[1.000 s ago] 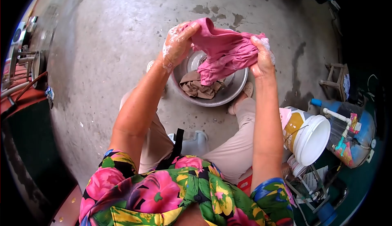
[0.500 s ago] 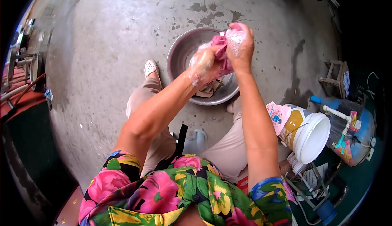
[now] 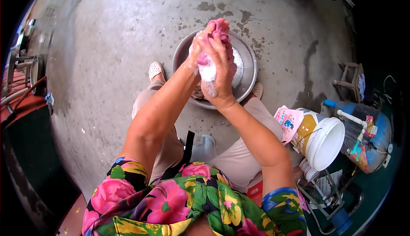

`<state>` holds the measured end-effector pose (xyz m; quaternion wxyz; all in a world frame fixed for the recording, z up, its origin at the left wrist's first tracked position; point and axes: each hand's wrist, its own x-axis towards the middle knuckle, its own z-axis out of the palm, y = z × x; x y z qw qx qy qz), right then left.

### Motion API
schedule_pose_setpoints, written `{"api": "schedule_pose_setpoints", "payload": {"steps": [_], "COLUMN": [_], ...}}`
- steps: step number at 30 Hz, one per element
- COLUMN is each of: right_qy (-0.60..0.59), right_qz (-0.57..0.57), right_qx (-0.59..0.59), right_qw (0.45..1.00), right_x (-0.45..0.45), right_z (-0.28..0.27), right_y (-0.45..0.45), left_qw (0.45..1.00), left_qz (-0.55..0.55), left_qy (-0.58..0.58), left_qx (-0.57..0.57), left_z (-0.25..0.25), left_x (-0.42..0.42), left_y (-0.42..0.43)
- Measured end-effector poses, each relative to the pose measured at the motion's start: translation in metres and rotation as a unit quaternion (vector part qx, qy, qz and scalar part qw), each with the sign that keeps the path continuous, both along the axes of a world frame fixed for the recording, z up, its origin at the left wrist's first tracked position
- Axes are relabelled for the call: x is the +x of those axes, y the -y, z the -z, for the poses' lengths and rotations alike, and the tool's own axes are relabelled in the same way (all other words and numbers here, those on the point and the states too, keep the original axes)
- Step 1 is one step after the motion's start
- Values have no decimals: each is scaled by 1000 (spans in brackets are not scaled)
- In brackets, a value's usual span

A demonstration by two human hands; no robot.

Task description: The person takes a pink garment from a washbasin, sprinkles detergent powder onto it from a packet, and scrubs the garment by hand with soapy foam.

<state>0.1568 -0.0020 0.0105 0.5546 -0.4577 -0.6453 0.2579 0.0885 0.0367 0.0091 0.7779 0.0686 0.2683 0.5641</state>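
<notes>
A wet pink cloth [image 3: 218, 31] covered in suds is pressed between my two hands above a round metal basin [image 3: 252, 71]. My left hand [image 3: 197, 52] lies along its left side, closed on it and partly hidden behind the other hand. From the right, my right hand [image 3: 221, 76] presses against the cloth, with white foam on its thumb side. Foam [image 3: 238, 65] also lies inside the basin. Part of a brownish item [image 3: 197, 92] shows in the basin below my wrists.
At my right stand a white bucket [image 3: 329, 144] with a pink printed packet [image 3: 288, 122] beside it and a blue tank [image 3: 371, 140] with pipes. A small wooden stool [image 3: 349, 81] is farther off. Wet patches [image 3: 215, 12] mark the concrete floor beyond the basin.
My right hand has swung left and come against my left hand, folding the pink cloth between them. My hands were farther apart before, with the cloth stretched between them.
</notes>
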Motion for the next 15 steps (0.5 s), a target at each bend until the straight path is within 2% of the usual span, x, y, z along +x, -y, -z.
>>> {"api": "schedule_pose_setpoints", "payload": {"steps": [1,2,3,4,5,7,8,9,10,12,13,14,15], "right_qy": [44,30,-123,-193,-267,-190,-203,-203,-132,40,-111,-145,-184], "right_qz": [-14,-37,1,13,34,44,-19,-19,-21,-8,2,34,66], "right_qx": [12,56,-104,-184,-258,-197,-132,-132,-58,86,-29,-103,-174], "right_qw": [999,997,987,964,928,961,970,970,989,995,993,983,965], "right_x": [-3,13,26,29,32,27,8,-3,-11,4,15,29,39], "right_z": [-1,4,-11,-18,-26,-16,15,10,1,14,2,3,-5], "right_y": [3,-16,-24,-28,-32,-26,-17,-11,-1,-11,-21,-33,-45], "left_qw": [999,997,991,996,997,997,995,1000,999,997,999,998,998], "left_qz": [11,26,92,19,39,62,62,-14,11,57,45,30,37], "left_qy": [18,38,-84,-84,-62,-53,-66,-23,-45,18,-20,-59,-47], "left_qx": [29,59,-49,4,12,-12,-42,1,-17,49,15,-17,-1], "left_z": [5,10,-11,-5,2,-2,-2,1,2,10,3,-4,-1], "left_x": [4,13,21,32,31,21,10,4,-4,2,15,25,25], "left_y": [9,18,27,33,33,22,11,9,4,16,25,32,31]}}
